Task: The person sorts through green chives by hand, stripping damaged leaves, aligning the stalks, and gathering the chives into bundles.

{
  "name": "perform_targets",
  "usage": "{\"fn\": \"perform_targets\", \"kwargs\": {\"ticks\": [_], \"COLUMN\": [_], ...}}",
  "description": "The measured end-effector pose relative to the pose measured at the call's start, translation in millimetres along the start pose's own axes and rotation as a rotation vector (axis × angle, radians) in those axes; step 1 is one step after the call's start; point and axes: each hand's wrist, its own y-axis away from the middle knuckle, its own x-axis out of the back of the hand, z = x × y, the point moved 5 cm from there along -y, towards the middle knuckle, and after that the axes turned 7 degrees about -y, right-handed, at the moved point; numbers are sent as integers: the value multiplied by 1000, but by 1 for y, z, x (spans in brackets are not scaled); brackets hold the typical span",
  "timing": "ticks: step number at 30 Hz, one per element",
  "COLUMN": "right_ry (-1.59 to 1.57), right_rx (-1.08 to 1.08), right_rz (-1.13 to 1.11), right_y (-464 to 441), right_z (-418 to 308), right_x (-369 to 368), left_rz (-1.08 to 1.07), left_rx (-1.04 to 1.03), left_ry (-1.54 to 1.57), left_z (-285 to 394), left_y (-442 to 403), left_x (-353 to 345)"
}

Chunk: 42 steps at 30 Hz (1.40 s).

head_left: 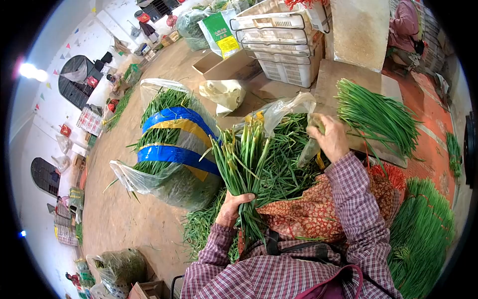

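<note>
My left hand [233,205] is wrapped round a bunch of long green stalks [244,154], whose pale, yellowish ends point up and away from me. To the right, my right hand [328,133] has its fingers curled together beside the rim of an open plastic bag [294,107]; what they hold, if anything, is too small to tell. Loose green leaves [286,164] fill the space between and below my hands. A patterned red cloth [308,212] covers my lap. On a board at the right lies a pile of green stalks [376,115].
A bag of greens with blue and yellow tape [177,142] stands at the left. White crates [284,45] and a cardboard box [226,65] are ahead. Tied bundles [420,234] lie at the lower right. A person [406,27] is at the top right.
</note>
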Motion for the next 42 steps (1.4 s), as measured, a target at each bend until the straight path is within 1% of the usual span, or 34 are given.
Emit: {"fn": "perform_targets", "kwargs": {"ticks": [2, 3, 4, 6, 7, 9, 10, 12, 13, 14, 15, 17, 18, 19, 20, 21, 22, 24, 25, 26, 28, 29, 30, 32, 33, 35, 36, 38, 40, 42], "right_ry": [-273, -402, -462, -498, -499, -582, -582, -629, -672, -708, -600, -715, -968, -1066, -1108, -1181, -1252, -1081, -1066, -923, -834, -786, -817, -844, -845, -762, -762, -752, -730, -620], "right_rx": [-350, -136, -284, -171, -171, -119, -115, -421, -406, -651, -627, -390, -500, -545, -636, -558, -478, -481, -478, -534, -562, -507, -429, -344, -345, -342, -343, -253, -193, 116], "right_rz": [-245, -140, -265, -242, -243, -130, -133, -213, 25, -47, 4, 252, 240, 362, 455, 479, 503, 301, 196, 101, -80, -176, -218, -282, -279, -338, -332, -351, -369, -369], "right_y": [7, 13, 18, 22, 23, 21, 20, 27, 27, 29, 27, 10, 4, -1, -2, -6, -10, -6, -3, 0, 4, 5, 6, 5, 3, 0, 0, -3, -5, -9], "right_z": [-25, -29, -41, -53, -56, -64, -65, -51, -46, -29, -5, 21, 16, 27, 13, 15, 18, 13, 7, 2, -16, -26, -36, -46, -49, -56, -57, -63, -68, -81], "right_x": [-9, -23, -29, -44, -49, -49, -48, -49, -47, -45, -39, -6, 16, 29, 47, 49, 49, 39, 26, 15, -7, -16, -24, -37, -37, -38, -38, -39, -41, -41], "left_rz": [22, 19, 16, 40, 54, 73, 75, 36, 37, 38, 44, 48, 50, -3, -56, -157, -157, -328, -373, -375, -398, -426, -428, -498, -500, -618, -623, -623, -670, -713], "left_rx": [-25, -28, -32, -38, -56, -91, -94, -81, -72, -72, -70, -70, -70, -75, -81, -122, -122, -172, -182, -181, -157, -175, -174, -220, -218, -191, -189, -135, -119, -87], "left_ry": [6, -1, -8, -30, -52, -52, -49, 22, 53, 55, 66, 83, 86, 120, 152, 204, 203, 276, 231, 230, 233, 225, 224, 265, 263, 435, 432, 542, 560, 590], "left_z": [3, 0, 4, 10, 11, 11, 10, 7, 5, 5, 6, 4, -3, -12, -15, -8, -11, -14, -14, -14, -10, -8, -10, -12, -15, -19, -19, -18, -20, -22], "left_y": [-2, -4, -5, -2, -2, -1, -2, -2, -4, -4, -4, -5, -7, -11, -13, -11, -12, -17, -19, -19, -16, -16, -17, -18, -19, -18, -16, -13, -13, -13], "left_x": [-5, -5, -11, -22, -27, -28, -27, -26, -26, -26, -25, -19, -11, -4, -2, -10, -10, -14, -16, -17, -23, -24, -24, -23, -22, -26, -27, -28, -26, -26]}}
